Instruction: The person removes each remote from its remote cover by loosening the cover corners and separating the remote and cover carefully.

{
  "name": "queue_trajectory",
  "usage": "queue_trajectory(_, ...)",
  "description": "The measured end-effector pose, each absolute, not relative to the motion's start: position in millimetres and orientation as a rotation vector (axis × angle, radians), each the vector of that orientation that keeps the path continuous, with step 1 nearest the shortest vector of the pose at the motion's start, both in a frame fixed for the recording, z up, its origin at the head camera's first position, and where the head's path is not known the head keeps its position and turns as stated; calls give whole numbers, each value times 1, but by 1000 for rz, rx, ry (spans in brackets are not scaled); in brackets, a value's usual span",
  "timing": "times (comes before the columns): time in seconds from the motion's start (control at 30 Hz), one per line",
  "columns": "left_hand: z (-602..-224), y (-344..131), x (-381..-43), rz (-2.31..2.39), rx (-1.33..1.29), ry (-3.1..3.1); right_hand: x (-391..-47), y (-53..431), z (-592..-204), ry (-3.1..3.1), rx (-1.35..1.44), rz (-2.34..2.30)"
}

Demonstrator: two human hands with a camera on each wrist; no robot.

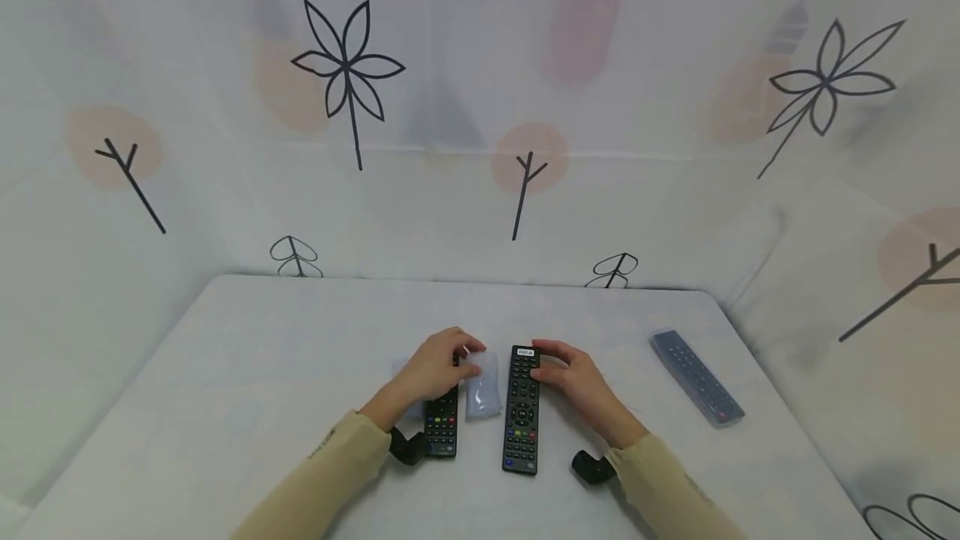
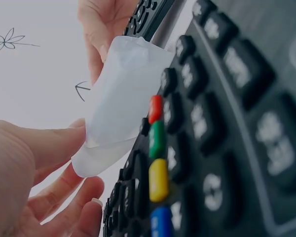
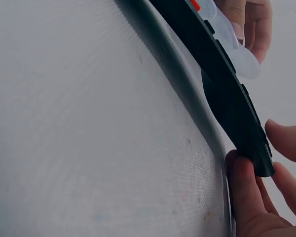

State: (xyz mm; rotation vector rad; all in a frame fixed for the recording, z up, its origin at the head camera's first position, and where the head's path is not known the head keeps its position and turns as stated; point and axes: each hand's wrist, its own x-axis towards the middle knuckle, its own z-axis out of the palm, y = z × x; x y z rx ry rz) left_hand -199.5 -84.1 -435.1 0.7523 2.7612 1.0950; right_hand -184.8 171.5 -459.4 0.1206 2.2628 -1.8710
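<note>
My left hand (image 1: 435, 363) pinches the end of a translucent soft remote cover (image 1: 483, 386) between thumb and fingers. In the left wrist view, the cover (image 2: 126, 91) looks limp, with a rounded lip near the thumb. Beneath my left wrist lies a black remote control (image 1: 441, 425) with coloured buttons, its upper part hidden by the hand. My right hand (image 1: 576, 377) grips the labelled top end of a second black remote control (image 1: 521, 411). The right wrist view shows fingertips under this remote (image 3: 227, 89) and the thumb over its button side; that end is tilted up.
Toward the right edge of the white table (image 1: 225, 407) lies a remote control in a translucent cover (image 1: 697, 377). Another pale translucent piece (image 1: 401, 367) shows partly behind my left hand. A patterned white curtain (image 1: 450, 107) hangs behind the table.
</note>
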Motion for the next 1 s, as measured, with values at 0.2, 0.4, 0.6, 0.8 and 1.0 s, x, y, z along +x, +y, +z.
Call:
queue_trajectory(0.2,-437,-84,-199,1112,732,2756,-186,168,-457,2293,106,-1869)
queue_trajectory(0.4,-437,-84,-199,1127,745,2759,-186,164,-458,2427,114,-1770)
queue_trajectory(0.6,-438,-85,-199,1121,742,2763,-187,162,-461,2479,139,-1735)
queue_trajectory(0.8,-437,-85,-197,1131,751,2756,-186,161,-459,2486,166,-1715)
queue_trajectory(1.0,-438,-86,-198,1165,780,2751,-185,166,-457,2461,147,-1743)
